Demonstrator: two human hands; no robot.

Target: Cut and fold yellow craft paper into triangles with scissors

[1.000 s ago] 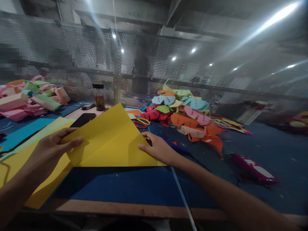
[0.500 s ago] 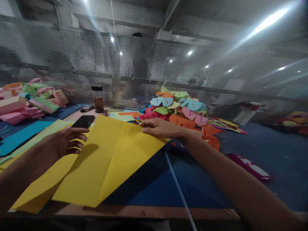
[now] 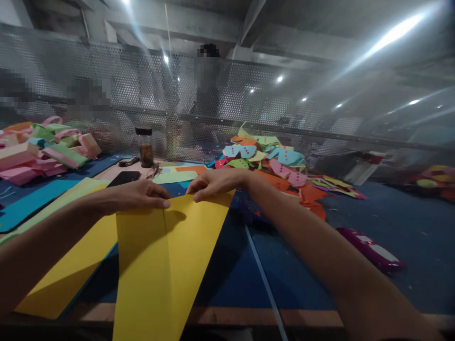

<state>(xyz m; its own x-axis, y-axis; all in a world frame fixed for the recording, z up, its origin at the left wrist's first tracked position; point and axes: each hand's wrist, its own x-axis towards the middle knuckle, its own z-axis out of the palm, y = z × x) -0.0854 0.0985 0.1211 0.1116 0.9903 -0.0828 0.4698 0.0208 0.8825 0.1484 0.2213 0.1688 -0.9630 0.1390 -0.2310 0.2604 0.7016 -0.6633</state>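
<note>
Two-handed, pinches the far edge of one large yellow paper sheet (image 3: pixel 152 270) with a lengthwise crease, between the forearms, at the front of the counter (image 3: pixel 298 279) with a dark blue top and brownish front edge. Grips left of the crease with the left hand (image 3: pixel 142 195) and right of it with the right hand (image 3: pixel 218 184), fingers closed on paper, hands near each other but not touching. Lets the near end of the sheet reach past the front edge.

Has, beneath and beside the left forearm, further yellow paper sheets (image 3: pixel 78 265) with a blue edge underneath; farther left, a pale green paper sheet (image 3: pixel 71 195) and a flat bright blue paper sheet (image 3: pixel 39 201). Has a black rectangular phone (image 3: pixel 124 177) just beyond the left wrist, with a clear, dark-lidded jar (image 3: pixel 145 154) behind it.

Faces, beyond the right hand, a heap of multicoloured paper cutouts (image 3: pixel 280 154), some with red dots; at far left, a pile of pink, green and orange folded paper pieces (image 3: pixel 53 149). Has a narrow pale strip (image 3: pixel 263 274) right of the sheet and a glossy magenta oblong object (image 3: pixel 369 247) right of the right forearm. Looks toward a grey perforated metal screen (image 3: pixel 142 94).
</note>
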